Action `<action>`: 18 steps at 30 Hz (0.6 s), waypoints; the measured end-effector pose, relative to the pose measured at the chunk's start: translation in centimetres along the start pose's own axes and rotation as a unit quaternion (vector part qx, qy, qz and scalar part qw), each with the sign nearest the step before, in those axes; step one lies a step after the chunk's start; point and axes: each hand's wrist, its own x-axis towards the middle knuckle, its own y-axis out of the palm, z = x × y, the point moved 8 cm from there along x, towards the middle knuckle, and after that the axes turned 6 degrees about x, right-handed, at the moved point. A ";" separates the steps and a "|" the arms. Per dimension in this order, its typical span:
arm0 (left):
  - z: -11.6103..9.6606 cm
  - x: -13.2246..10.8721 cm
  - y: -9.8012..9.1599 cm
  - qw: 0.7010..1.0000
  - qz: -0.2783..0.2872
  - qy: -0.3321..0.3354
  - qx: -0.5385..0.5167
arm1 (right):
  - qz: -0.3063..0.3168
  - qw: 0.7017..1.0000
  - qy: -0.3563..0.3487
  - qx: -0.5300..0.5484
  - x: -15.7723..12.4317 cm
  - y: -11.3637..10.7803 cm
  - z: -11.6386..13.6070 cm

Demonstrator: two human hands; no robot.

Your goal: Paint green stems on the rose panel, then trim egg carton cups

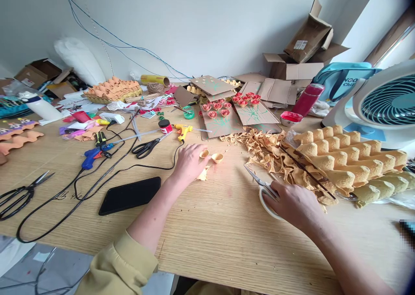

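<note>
My left hand [190,164] reaches to the middle of the table, its thumb and forefinger closed about a small egg-carton cup [204,153]. Just to the right sits a second small cup [217,157]. A torn scrap of carton [203,174] lies below, partly behind the hand. On the right, my right hand [290,202] grips white-handled scissors [264,183], blades pointing up and left toward a heap of carton trimmings [264,150]. Several red carton flowers [216,109] stand on cardboard sheets [223,126] farther back.
Egg trays [346,157] are stacked at right, before a fan [385,100]. A phone [129,195], black scissors [151,146], a yellow glue gun [183,132] and a blue glue gun [92,157] with trailing cords lie left. A red paint bowl [291,118] stands behind the trimmings.
</note>
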 end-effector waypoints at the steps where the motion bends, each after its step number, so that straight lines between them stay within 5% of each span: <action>1: 0.6 0.1 -0.6 1.000 -0.006 -0.013 -0.018 | -0.005 1.000 -0.002 0.001 0.0 -0.1 0.0; 4: 2.1 0.3 -1.2 0.997 0.019 -0.048 -0.064 | -0.007 1.000 -0.019 0.002 -0.1 -0.1 0.5; 8: 3.1 -0.4 0.2 0.988 0.121 -0.075 -0.067 | 0.017 1.000 -0.018 -0.011 -0.1 0.5 0.6; 13: 2.9 -1.9 2.0 0.973 0.222 -0.037 -0.042 | 0.000 1.000 0.006 -0.012 0.1 0.5 -0.4; 18: 2.6 -1.8 1.3 0.963 0.254 -0.056 -0.078 | -0.045 0.998 -0.008 0.049 0.2 0.0 -0.6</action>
